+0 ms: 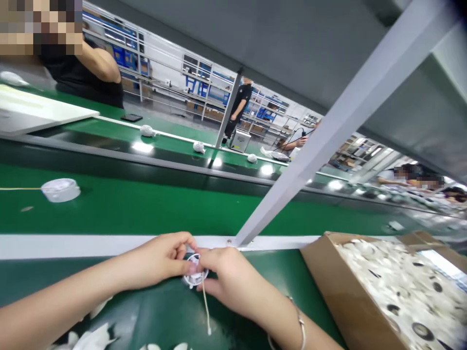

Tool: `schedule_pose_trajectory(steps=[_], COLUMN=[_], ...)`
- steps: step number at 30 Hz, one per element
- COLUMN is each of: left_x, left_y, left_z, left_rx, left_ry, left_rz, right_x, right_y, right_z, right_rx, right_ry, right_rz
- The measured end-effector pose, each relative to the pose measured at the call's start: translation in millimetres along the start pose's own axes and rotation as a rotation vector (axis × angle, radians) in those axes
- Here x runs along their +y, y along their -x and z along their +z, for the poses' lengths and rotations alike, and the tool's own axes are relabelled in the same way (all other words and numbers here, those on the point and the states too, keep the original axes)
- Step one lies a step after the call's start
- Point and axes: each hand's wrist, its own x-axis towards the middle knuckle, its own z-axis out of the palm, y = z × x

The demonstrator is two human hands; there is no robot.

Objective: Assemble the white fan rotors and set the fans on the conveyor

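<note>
Between my two hands is a small round white plastic part [194, 279] with an open, ribbed inside. A pale cord [206, 311] hangs from it toward me, over the green work surface. My left hand [173, 257] grips its left edge, thumb on the inside and fingers curled behind. My right hand [222, 274] pinches the right side, with its index finger over the top and its thumb below. The fingers partly hide the inside of the part. Loose white plastic pieces [93, 338] lie near my left forearm, at the bottom of the view.
A cardboard box [321, 287] full of white plastic parts stands on the right. A similar round white part with a cord [61, 190] sits on the green belt [146, 209]. A slanted metal post [277, 199] rises ahead. Other people work across the line.
</note>
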Motion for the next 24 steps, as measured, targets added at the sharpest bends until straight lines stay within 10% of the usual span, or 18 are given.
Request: schedule_pose_trajectory(steps=[17,21,24], left_x=[-26,-4,32], left_y=[-9,18,49], left_z=[-17.7,-24.1,-38.0], left_rx=[0.044,-0.027,-0.044], left_ry=[-0.213,-0.256,-0.288], left_rz=[0.066,0.095,0.041], right_x=[9,19,28], right_y=[-3,1,-1], right_z=[2,-14,-18], right_rx=[0.043,-0.075,0.100], right_ry=[0.278,0.241,0.288], right_rz=[0.051,-0.085,-0.027])
